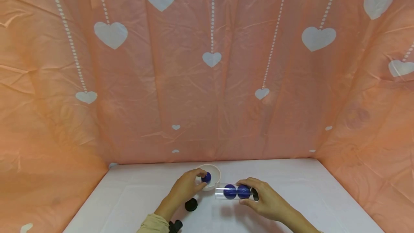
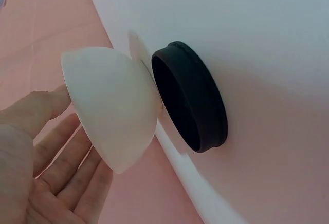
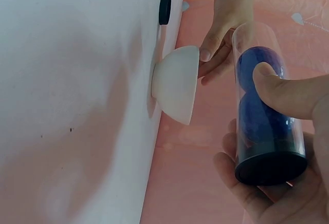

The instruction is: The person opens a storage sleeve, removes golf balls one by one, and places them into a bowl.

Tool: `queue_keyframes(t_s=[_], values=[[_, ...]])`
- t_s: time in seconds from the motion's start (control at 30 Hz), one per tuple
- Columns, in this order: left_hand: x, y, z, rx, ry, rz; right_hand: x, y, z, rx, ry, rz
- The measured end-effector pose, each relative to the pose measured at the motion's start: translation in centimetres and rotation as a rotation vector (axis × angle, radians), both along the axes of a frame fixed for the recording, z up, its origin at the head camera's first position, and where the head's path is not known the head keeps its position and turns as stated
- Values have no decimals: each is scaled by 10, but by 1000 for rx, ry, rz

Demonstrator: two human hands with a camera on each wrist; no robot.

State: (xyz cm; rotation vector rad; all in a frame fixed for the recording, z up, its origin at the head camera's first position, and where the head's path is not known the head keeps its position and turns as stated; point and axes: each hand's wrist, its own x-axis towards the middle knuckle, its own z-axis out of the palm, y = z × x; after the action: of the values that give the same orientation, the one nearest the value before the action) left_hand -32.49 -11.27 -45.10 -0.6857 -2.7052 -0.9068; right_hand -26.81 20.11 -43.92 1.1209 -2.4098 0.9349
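In the head view my left hand (image 1: 187,184) reaches over the rim of a white bowl (image 1: 216,179), thumb and fingers pinching a blue ball (image 1: 207,178). From the left wrist, that hand (image 2: 61,167) shows at the mouth of the bowl (image 2: 115,106), which hides the ball. My right hand (image 1: 266,200) grips a clear tube (image 1: 219,192) that lies sideways with two blue balls (image 1: 230,191) inside. The right wrist view shows the tube's black end cap (image 3: 271,168) near the palm and my thumb across its side.
A round black lid (image 1: 191,204) lies on the white table (image 1: 129,190), close to the bowl and left forearm. Small black objects (image 1: 175,225) sit at the front, partly behind the left sleeve. A peach curtain (image 1: 181,92) with white hearts surrounds the table's back and sides.
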Motion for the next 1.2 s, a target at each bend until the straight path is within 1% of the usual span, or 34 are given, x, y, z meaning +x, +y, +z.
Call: queue_keyframes(t_s=[0.23,0.33,0.47,0.7,0.9,0.97,1.07,1.2], values=[[3,-1,4,45,-15,-33,-1,1,-1,2,15,-3],[5,-3,4,50,-1,-37,-1,1,0,6,-5,-10],[8,-4,3,55,23,-50,0,1,1,10,-41,-19],[15,-6,4,45,55,-56,0,0,1,4,-40,-13],[22,-7,6,41,51,-81,0,0,1,7,-52,-19],[25,-8,7,46,46,-97,0,0,1,9,-55,-22],[27,-9,8,80,28,-132,0,0,1,10,-47,-23],[29,-7,6,180,-7,-202,0,0,0,6,5,-16]])
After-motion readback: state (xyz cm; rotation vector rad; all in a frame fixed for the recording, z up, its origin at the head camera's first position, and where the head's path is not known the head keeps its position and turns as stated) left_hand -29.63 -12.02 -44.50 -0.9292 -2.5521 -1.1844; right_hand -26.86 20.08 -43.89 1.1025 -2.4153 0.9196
